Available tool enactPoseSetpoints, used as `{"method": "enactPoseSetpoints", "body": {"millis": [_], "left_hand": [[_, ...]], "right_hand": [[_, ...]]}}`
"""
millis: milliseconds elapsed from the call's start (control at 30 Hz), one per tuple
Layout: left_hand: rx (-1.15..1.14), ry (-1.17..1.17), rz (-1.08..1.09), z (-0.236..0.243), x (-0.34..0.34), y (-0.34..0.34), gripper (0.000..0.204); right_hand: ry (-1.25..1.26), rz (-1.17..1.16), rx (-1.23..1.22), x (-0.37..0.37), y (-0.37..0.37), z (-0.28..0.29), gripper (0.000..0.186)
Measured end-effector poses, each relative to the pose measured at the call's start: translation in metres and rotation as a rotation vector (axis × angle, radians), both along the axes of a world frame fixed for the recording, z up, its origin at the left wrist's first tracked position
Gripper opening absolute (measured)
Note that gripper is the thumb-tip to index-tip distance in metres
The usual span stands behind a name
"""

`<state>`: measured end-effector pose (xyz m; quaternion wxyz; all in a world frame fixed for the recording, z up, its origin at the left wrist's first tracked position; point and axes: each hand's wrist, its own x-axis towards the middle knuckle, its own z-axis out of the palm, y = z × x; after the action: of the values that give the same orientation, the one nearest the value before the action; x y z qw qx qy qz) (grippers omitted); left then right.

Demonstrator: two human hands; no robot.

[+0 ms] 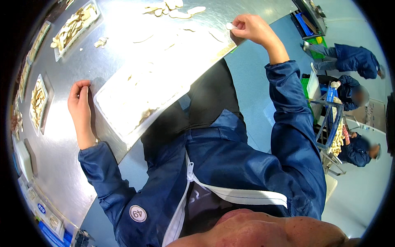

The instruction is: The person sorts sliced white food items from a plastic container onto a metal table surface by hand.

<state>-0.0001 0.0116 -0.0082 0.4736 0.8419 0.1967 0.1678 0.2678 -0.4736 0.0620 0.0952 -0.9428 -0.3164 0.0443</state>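
My right hand (pixel 256 31) is closed in a pinch on a small white piece (pixel 230 26), which looks like part of a mushroom, over the table's near right edge. Just left of a white tray (pixel 98 99), my left hand (pixel 80 109) is over the metal table, fingers curled together and nothing visible in them. Pale pieces lie in the tray, though glare hides much of its inside. Beyond it is a bright white surface (pixel 185 51) with thin slices on it. Several pale, long mushroom-like pieces (pixel 164 8) lie at the far side.
Clear trays of pale slices stand on the metal table (pixel 61 123): one tray (pixel 95 18) at far left, another tray (pixel 45 92) nearer. A few loose bits (pixel 101 42) lie between. Co-workers (pixel 356 59) are at right near a metal-framed cart (pixel 329 123).
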Motion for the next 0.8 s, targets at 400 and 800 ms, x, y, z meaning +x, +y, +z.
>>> {"method": "enactPoseSetpoints", "body": {"millis": [400, 800], "left_hand": [[0.013, -0.012, 0.021, 0.001, -0.003, -0.002, 0.016], [-0.055, -0.002, 0.021, 0.010, 0.001, -0.015, 0.016]], "right_hand": [[-0.148, 0.387, 0.250, -0.059, 0.085, 0.018, 0.030], [-0.028, 0.793, 0.489, -0.103, 0.201, 0.040, 0.021]]}}
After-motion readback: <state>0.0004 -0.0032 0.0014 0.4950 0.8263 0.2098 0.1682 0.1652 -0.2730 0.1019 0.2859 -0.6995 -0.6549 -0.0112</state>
